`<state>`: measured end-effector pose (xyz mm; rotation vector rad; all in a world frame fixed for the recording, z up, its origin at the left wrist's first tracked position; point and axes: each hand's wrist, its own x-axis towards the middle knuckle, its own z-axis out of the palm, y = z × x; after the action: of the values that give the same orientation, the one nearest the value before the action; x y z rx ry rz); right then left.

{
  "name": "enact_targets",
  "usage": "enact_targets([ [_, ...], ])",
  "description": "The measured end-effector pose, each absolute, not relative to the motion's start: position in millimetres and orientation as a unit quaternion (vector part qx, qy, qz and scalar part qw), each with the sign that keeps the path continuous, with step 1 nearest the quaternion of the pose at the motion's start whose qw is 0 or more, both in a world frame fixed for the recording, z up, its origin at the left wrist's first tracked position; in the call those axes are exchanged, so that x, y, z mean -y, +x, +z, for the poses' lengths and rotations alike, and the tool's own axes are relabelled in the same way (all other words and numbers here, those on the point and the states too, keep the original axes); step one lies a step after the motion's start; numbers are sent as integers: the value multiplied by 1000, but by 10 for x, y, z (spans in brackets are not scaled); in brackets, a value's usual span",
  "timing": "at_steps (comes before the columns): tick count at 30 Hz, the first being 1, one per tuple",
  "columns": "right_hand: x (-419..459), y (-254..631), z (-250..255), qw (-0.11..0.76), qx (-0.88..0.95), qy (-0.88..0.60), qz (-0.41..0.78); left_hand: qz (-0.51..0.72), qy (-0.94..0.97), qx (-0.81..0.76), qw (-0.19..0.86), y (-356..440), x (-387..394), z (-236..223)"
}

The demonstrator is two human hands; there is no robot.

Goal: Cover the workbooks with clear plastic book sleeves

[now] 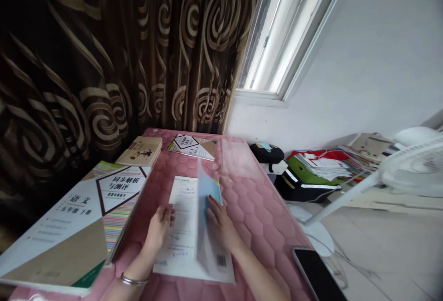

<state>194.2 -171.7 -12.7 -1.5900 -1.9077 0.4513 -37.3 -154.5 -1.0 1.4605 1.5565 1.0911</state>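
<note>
An open booklet (182, 231) with white printed pages lies on the pink quilted surface in front of me. One leaf, bluish-white and blurred, stands raised along its middle. My left hand (159, 229), a silver bangle at its wrist, has its fingers curled at the left edge of the booklet and appears to grip it there. On the other side, my right hand (221, 225) lies with fingers stretched out against the blue part of the booklet, beside the raised leaf. The raised leaf partly hides its thumb side.
Large workbooks (76, 218) lie stacked at the left, a tan book (140, 150) behind them. Another workbook (192, 146) is at the far end. A phone (318, 273) sits at the right edge. Beyond stand a white fan (408, 167) and a green-black bag (308, 176).
</note>
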Motion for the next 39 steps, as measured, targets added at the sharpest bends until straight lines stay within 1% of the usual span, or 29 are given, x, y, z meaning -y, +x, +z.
enact_targets([
  [2, 1732, 1811, -170, 254, 755, -587, 143, 419, 542, -632, 362, -535, 1540, 4],
  [5, 1773, 1716, -175, 174, 784, -587, 102, 377, 586, -645, 312, -629, 1601, 19],
  [7, 1789, 1693, -142, 146, 786, -594, 91, 329, 628, -648, 279, -622, 1671, 3],
  [9, 1786, 1663, -99, 132, 789, -592, 98, 271, 667, -659, 218, -591, 1758, -39],
  [13, 1714, 1478, -44, 131, 809, -559, 127, 171, 714, -677, 53, -531, 1924, -159],
  [15, 1630, 1309, -31, 135, 826, -531, 135, 158, 720, -676, 6, -515, 1971, -210],
  [19, 1329, 956, -4, 132, 849, -494, 134, 167, 718, -675, -29, -503, 1993, -286],
  [23, 998, 782, 27, 115, 823, -542, 123, 173, 727, -661, -71, -525, 2002, -340],
  [26, 933, 748, 38, 133, 819, -548, 110, 165, 739, -643, -111, -539, 2008, -356],
  [29, 1112, 733, 24, 167, 811, -549, 112, 123, 752, -630, -150, -544, 1997, -381],
  [31, 1342, 762, -15, 187, 822, -524, 121, 101, 756, -625, -168, -563, 1980, -433],
  [34, 1731, 959, -114, 206, 838, -491, 118, 122, 774, -597, -172, -629, 1969, -561],
  [36, 1927, 1207, -179, 200, 823, -521, 106, 152, 783, -580, -166, -673, 1982, -630],
  [39, 2040, 1639, -206, 183, 755, -624, 92, 183, 770, -586, -175, -671, 2004, -623],
])
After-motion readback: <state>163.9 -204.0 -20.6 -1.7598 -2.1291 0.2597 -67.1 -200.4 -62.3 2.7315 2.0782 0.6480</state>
